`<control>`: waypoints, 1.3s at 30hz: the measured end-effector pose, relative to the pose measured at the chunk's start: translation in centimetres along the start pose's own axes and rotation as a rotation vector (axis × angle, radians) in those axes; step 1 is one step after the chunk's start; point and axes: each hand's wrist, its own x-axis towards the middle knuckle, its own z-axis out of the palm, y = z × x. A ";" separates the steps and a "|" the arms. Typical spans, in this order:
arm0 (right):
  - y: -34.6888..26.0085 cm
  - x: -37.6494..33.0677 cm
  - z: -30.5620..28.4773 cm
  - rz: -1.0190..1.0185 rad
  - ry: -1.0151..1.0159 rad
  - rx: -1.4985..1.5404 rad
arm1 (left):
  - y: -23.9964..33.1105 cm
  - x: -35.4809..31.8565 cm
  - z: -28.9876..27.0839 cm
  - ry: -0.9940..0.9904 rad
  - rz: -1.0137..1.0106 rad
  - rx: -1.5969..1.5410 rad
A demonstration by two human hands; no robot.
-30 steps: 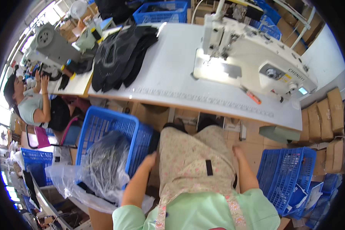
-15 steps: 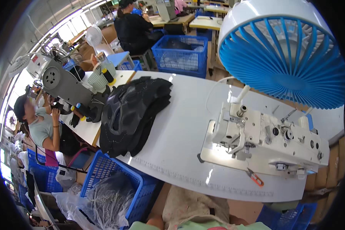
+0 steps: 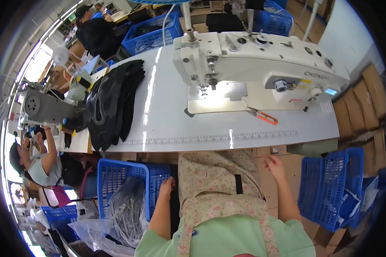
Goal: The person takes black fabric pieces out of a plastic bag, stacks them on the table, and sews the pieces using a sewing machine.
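My left hand (image 3: 168, 186) hangs low beside the right wall of a blue plastic basket (image 3: 158, 171). Its fingers look curled, and whatever is in them, if anything, is hidden. Below the table's front edge, to the right of my flowered apron (image 3: 218, 175), my right hand (image 3: 275, 166) is held in the air, fingers loosely bent and apart, nothing in it. On the table (image 3: 167, 124) stands a white sewing machine (image 3: 253, 55), its lamp lighting the needle plate. Orange-handled thread snips (image 3: 263, 115) lie in front of it. A stack of black cut pieces (image 3: 116, 98) rests at the table's left.
Clear plastic bags (image 3: 128, 210) fill the basket on my left. More blue baskets (image 3: 326, 188) stand on the floor at right, near stacked brown cartons (image 3: 356, 107). At left, a co-worker (image 3: 43, 160) sits by a grey sewing machine (image 3: 47, 107). Another person (image 3: 94, 36) sits farther back.
My view has swung down and right, bringing both hands and the apron into fuller sight. The blue fan has nearly left the top edge. The black stack and snips stay put on the table.
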 end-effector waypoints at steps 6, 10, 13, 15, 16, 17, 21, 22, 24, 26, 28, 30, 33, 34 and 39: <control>-17.1 -0.4 1.6 -0.956 0.301 -0.638 | 23.9 -12.7 1.3 -0.428 0.695 0.079; -16.3 3.7 2.5 -0.863 0.335 -0.890 | 33.6 -9.6 8.2 -0.050 1.003 0.308; -15.3 4.6 0.8 -0.793 0.399 -0.909 | 36.8 -5.1 13.3 -0.004 1.142 0.368; -14.7 5.0 -0.6 -0.768 0.456 -0.918 | 37.8 -3.6 15.2 -0.035 1.138 0.403; -14.6 5.2 -1.0 -0.748 0.506 -0.920 | 38.1 -3.1 15.8 -0.056 1.133 0.441; -14.4 5.4 -1.1 -0.748 0.510 -0.922 | 38.1 -2.8 16.3 -0.024 1.084 0.405; -14.7 5.6 -1.1 -0.796 0.626 -0.875 | 38.7 -2.1 16.2 -0.032 1.027 0.504; -15.0 5.6 -0.9 -0.802 0.637 -0.861 | 38.7 -2.2 15.9 -0.039 1.011 0.506; -14.6 5.9 -1.0 -0.818 0.622 -0.861 | 38.9 -2.6 14.6 -0.023 0.995 0.494; -14.5 5.9 -0.9 -0.832 0.605 -0.856 | 38.6 -2.7 12.4 0.054 1.155 0.502; -14.9 6.2 -0.3 -0.872 0.544 -0.808 | 38.4 -4.3 9.3 0.171 1.215 0.545; -15.3 5.5 -0.2 -0.930 0.489 -0.817 | 39.1 -5.9 5.5 0.324 1.270 0.594; -15.3 5.2 0.8 -1.021 0.440 -0.800 | 40.4 -7.1 -1.0 0.708 1.602 0.474; -15.0 4.9 1.2 -0.978 0.442 -0.810 | 41.0 -6.7 -3.0 0.851 1.526 0.387; -15.2 5.7 2.5 -0.928 0.386 -0.793 | 39.1 0.2 -17.3 1.244 0.881 0.689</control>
